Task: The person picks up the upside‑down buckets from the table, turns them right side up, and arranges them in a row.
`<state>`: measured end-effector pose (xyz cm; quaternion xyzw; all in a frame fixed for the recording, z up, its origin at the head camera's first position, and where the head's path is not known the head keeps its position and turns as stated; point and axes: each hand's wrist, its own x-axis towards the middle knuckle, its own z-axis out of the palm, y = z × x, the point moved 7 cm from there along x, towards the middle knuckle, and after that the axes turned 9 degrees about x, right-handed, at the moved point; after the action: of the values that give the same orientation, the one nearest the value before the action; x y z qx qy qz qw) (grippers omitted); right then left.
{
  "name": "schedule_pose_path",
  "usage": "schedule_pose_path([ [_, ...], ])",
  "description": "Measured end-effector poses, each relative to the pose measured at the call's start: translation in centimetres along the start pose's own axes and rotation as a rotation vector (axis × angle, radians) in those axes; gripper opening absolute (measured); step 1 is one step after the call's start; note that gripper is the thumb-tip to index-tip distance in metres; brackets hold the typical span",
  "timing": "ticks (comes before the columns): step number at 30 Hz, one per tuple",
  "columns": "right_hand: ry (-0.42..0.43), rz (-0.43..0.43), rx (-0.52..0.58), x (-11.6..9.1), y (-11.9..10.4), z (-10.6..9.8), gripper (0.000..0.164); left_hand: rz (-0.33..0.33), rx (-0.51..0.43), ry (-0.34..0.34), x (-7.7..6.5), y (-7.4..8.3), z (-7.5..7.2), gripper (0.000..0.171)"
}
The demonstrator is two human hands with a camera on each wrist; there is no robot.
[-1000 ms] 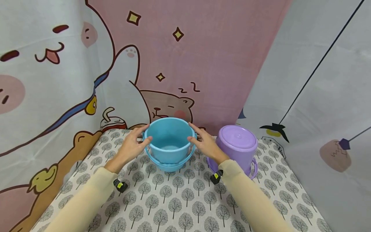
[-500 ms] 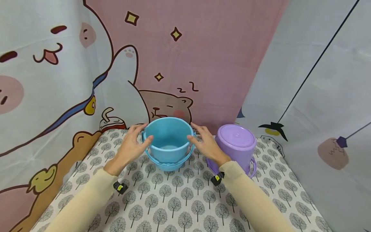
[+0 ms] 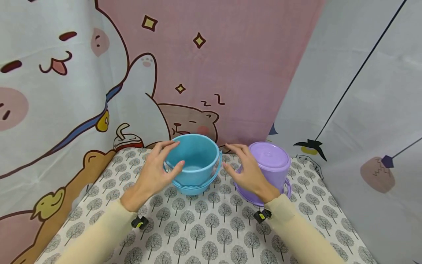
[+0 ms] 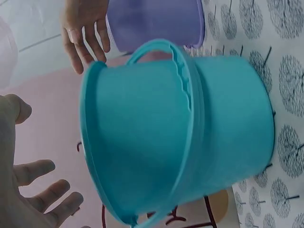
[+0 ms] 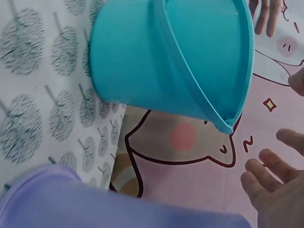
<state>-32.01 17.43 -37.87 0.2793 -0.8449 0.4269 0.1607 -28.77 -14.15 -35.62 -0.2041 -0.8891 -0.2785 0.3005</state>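
A blue bucket (image 3: 194, 177) stands upright on the table, its mouth facing up and its handle hanging down at the front. My left hand (image 3: 154, 172) is just left of the bucket's rim, fingers spread, and the left wrist view shows a gap between that hand and the bucket (image 4: 142, 137). To the right, my right hand (image 3: 248, 172) is apart from the rim with loose fingers, partly in front of a purple bucket (image 3: 271, 157). In the right wrist view the blue bucket (image 5: 171, 57) stands clear of the right fingers (image 5: 268, 173).
The purple bucket is upside down, base up, with its handle on the cloth. A tree-print cloth (image 3: 197, 234) covers the table. Behind it hangs a pink and white cartoon curtain (image 3: 244, 73), close behind the blue bucket.
Both hands have come away from the blue bucket's rim. The right hand has moved right, towards the purple bucket, and the left hand slightly nearer to me. The blue bucket has stayed put.
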Motion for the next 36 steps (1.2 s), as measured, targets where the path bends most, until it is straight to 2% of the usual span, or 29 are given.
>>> schedule_pose_path([
  [9, 0.106, -0.212, -0.063, -3.9, -0.8, -2.2, 0.066, 0.154, -0.002, 0.044, -1.5, 3.8, 1.0, 0.070],
  [17, 0.163, -0.272, -0.126, -8.0, -0.3, -4.1, 0.064, 0.273, 0.005, 0.026, -3.6, 8.0, 3.1, 0.076],
  [21, 0.161, -0.247, -0.166, -9.9, 0.5, -4.8, 0.060, 0.329, -0.008, -0.008, -4.5, 9.9, 4.4, 0.077],
  [26, 0.133, -0.186, -0.197, -11.9, 2.1, -5.5, 0.054, 0.373, -0.011, -0.062, -5.7, 11.7, 6.4, 0.076],
  [29, 0.122, -0.179, -0.197, -12.9, 3.1, -6.0, 0.049, 0.397, -0.014, -0.088, -6.1, 12.9, 7.5, 0.077],
  [32, 0.122, -0.201, -0.186, -13.6, 4.1, -6.6, 0.042, 0.398, -0.033, -0.136, -6.3, 13.9, 8.9, 0.080],
  [36, 0.121, -0.215, -0.196, -14.2, 5.3, -7.3, 0.035, 0.314, -0.046, -0.276, -6.6, 14.1, 11.3, 0.084],
])
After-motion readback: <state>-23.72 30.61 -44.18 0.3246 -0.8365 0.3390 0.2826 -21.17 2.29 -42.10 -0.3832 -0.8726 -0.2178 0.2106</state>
